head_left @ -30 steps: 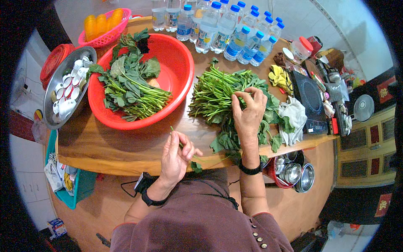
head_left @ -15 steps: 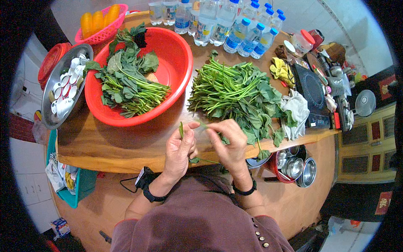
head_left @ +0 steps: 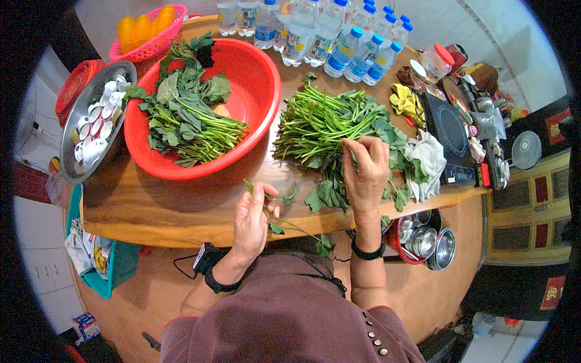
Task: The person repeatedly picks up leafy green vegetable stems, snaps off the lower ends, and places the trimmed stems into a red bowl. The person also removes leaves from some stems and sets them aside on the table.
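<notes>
My left hand [head_left: 250, 221] is over the table's near edge, its thumb and fingers closed on a long green leafy stem [head_left: 276, 229]. The stem's lower end hangs over the edge with a leaf on it. Over the near side of a heap of leafy green stems [head_left: 327, 124], my right hand [head_left: 367, 172] has its fingers pinched together. What lies between those fingertips, if anything, is hidden. A red plastic basin [head_left: 257, 72] to the left holds a bundle of similar leafy greens [head_left: 184, 118].
Several water bottles [head_left: 345, 51] line the table's back. A metal bowl of white and red pieces [head_left: 75, 115] leans at the left beside a pink basket [head_left: 145, 48]. At the right are a white cloth [head_left: 423, 160], a yellow cloth [head_left: 408, 103] and a black induction cooker [head_left: 448, 130].
My right hand has moved away from the left, rightward and forward to the heap of greens. My left hand has lowered slightly, still gripping a stem.
</notes>
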A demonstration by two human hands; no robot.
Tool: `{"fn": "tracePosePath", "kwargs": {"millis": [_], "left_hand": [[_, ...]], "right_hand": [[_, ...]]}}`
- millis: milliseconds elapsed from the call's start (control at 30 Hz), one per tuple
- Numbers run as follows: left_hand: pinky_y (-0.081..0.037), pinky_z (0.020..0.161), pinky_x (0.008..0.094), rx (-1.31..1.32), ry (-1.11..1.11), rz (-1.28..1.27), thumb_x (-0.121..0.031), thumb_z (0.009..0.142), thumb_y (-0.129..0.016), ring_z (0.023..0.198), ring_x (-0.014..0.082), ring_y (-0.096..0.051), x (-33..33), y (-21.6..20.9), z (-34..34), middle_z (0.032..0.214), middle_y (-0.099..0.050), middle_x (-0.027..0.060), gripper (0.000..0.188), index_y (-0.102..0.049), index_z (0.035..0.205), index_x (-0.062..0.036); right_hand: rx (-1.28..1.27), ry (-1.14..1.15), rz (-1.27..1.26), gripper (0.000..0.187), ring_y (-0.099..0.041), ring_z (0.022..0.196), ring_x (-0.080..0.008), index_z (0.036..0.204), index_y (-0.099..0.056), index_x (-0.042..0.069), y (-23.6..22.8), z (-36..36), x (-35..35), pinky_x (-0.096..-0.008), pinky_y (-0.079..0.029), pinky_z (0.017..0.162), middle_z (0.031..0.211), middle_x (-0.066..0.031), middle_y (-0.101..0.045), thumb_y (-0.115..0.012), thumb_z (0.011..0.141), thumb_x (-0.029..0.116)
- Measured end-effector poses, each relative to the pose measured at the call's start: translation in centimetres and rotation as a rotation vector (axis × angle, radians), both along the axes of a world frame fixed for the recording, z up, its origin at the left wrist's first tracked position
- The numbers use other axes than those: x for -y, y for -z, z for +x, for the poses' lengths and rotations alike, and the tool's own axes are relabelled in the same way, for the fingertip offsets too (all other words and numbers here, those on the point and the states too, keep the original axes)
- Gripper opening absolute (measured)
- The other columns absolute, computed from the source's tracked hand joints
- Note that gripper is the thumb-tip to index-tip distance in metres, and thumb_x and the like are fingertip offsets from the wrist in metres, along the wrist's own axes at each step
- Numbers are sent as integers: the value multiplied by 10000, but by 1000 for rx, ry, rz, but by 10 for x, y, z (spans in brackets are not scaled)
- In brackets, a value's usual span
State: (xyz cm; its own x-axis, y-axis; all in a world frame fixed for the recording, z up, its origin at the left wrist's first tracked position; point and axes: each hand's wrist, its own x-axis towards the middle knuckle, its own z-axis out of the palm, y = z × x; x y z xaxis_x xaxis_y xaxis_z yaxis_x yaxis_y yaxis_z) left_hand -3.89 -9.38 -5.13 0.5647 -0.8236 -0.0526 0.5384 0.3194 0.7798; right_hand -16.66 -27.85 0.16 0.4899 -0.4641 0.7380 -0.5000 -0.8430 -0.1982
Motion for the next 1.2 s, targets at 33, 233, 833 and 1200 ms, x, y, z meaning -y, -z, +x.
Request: {"fn": "tracePosePath", "kwargs": {"millis": [33, 233, 833, 1200], "left_hand": [[-442, 724, 264, 62, -21, 20, -321, 1123, -386, 794, 96, -504, 1, 0, 0, 859, -499, 7, 345, -581, 1034, -51], [-505, 825, 337, -1, 81, -29, -298, 1126, -364, 760, 120, -506, 3, -3, -1, 856, -501, 15, 313, -540, 999, -73], [-342, 466, 219, -63, 194, 37, -327, 1093, -481, 526, 38, -303, 3, -16, -3, 634, -304, -79, 308, -561, 1235, -65], [-356, 522, 228, 2, 34, 57, -336, 1113, -424, 562, 42, -330, -10, -15, -1, 649, -331, -67, 373, -609, 1016, -27]], "right_hand": [[-26, 26, -24, 247, -569, 870, -277, 981, -697, 88, 1, 0, 5, -395, -491, 745, 940, -71, -575, -753, 757, -2], [-49, 63, -115, 261, -581, 907, -282, 996, -706, 88, 8, -2, 19, -393, -497, 772, 979, -74, -597, -767, 773, -32], [128, -280, 34, 276, -656, 716, -268, 988, -715, 22, 18, -5, -50, -345, -529, 606, 863, -115, -670, -787, 737, -68], [-108, -386, 145, 331, -611, 757, -233, 1105, -678, 57, 29, -3, -89, -347, -499, 605, 882, -61, -601, -661, 780, 116]]}}
